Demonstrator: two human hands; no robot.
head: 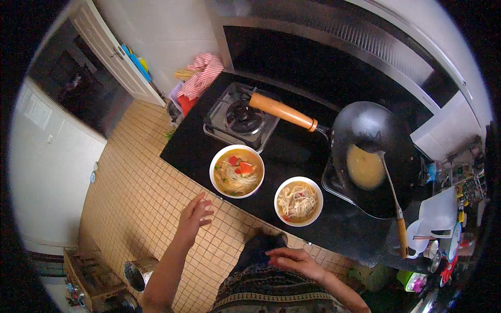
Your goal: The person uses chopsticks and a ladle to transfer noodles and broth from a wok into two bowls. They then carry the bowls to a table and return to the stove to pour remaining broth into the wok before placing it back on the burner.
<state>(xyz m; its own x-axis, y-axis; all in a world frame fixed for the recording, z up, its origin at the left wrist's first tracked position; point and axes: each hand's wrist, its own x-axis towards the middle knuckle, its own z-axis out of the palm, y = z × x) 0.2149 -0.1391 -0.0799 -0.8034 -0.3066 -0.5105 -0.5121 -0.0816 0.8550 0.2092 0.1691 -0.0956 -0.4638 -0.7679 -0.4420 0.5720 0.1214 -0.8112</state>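
My left hand (195, 215) is in the air in front of the counter edge, empty, its fingers apart. Just beyond it stands a white bowl (236, 171) of noodle soup with red pieces on top. A second white bowl (298, 201), fuller of noodles, is on the black countertop (274, 156) to the right. My right hand (293, 262) hovers before my body, below that second bowl, touching nothing; its fingers are partly bunched, and nothing shows in them. A black wok (364, 117) with yellowish broth rests over the right burner, a wooden-handled ladle (391, 184) leaning in it.
The wok's wooden handle (283, 111) reaches over the left gas burner (244, 117). At the right end are a white pitcher (438, 211) and other kitchenware. A striped cloth (201, 76) lies beyond the left end. Behind me on the tiled floor stands a metal bin (139, 274).
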